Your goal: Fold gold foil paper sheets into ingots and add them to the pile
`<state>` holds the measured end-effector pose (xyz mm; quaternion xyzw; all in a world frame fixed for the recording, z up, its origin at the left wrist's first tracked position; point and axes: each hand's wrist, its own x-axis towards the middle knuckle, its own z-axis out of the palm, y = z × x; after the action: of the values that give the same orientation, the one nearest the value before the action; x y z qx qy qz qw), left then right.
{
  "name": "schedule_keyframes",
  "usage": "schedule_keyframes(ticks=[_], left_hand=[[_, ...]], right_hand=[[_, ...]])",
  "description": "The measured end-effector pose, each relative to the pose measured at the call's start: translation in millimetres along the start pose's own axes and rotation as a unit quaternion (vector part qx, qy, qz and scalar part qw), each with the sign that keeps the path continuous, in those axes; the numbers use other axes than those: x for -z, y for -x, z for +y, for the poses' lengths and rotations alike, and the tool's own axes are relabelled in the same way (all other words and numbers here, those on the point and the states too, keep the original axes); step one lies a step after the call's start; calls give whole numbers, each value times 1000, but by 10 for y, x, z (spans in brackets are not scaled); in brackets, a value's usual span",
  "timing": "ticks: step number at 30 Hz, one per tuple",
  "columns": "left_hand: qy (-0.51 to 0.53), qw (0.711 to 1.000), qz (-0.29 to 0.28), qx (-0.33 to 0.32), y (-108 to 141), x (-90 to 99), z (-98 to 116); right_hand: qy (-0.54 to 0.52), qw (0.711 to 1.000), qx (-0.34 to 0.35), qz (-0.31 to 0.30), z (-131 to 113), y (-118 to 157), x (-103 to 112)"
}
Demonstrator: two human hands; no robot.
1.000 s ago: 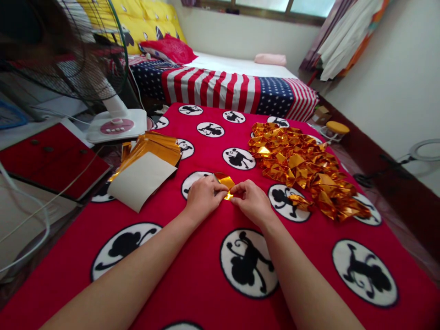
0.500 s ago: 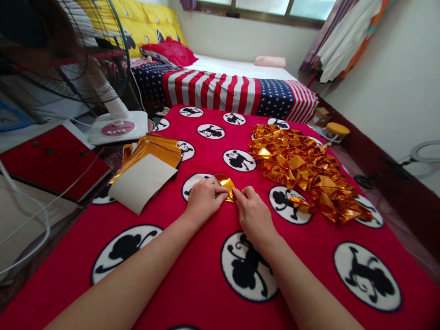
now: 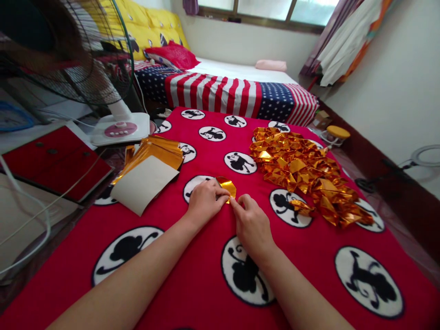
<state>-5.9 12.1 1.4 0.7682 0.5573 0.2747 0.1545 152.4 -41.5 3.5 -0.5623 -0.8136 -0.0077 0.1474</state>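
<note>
A small piece of gold foil paper (image 3: 227, 185) lies on the red blanket (image 3: 192, 293) between my hands, partly folded. My left hand (image 3: 207, 201) grips its left side, fingers bent and thumb pressed toward the near edge. The fingertips of my right hand (image 3: 252, 222) pinch at the near right edge of the same paper. Both hands hide part of it. To the left rests a stack of gold foil sheets (image 3: 160, 150), with a pale sheet (image 3: 144, 183) face down on top. On the right spreads a heap of folded gold foil pieces (image 3: 299, 165).
One folded piece (image 3: 301, 207) lies at the heap's near side. A fan (image 3: 120, 129) stands left behind the stack, beside a red panel (image 3: 55, 160). Beyond the blanket is a bed with a striped and starred cover (image 3: 213, 89). A yellow-topped stool (image 3: 338, 132) stands at the right.
My right hand has shifted slightly nearer, its fingertips moving from the paper's right side to its near edge. My left hand keeps its hold. The camera view has tilted a little.
</note>
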Motion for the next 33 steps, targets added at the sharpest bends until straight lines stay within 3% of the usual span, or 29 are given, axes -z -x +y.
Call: schedule_keyframes(ticks=[9, 15, 18, 21, 23, 27, 33], left_hand=[[-8, 1000, 16, -4, 20, -25, 0], [62, 997, 29, -30, 18, -30, -63], [127, 984, 125, -7, 19, 61, -108], [122, 967, 220, 46, 9, 169, -205], [133, 968, 201, 64, -1, 212, -292], [156, 980, 119, 25, -14, 230, -421], [181, 981, 61, 13, -7, 308, -450]], right_hand=[[-35, 999, -8, 24, -45, -1, -11], [-40, 996, -74, 35, -55, -144, -13], [-56, 994, -89, 39, -40, -188, -22], [-80, 992, -89, 40, 3, -195, -17], [-98, 991, -82, 40, 51, -197, -14], [-136, 987, -66, 51, 176, -220, -24], [-159, 983, -50, 70, 312, -271, -10]])
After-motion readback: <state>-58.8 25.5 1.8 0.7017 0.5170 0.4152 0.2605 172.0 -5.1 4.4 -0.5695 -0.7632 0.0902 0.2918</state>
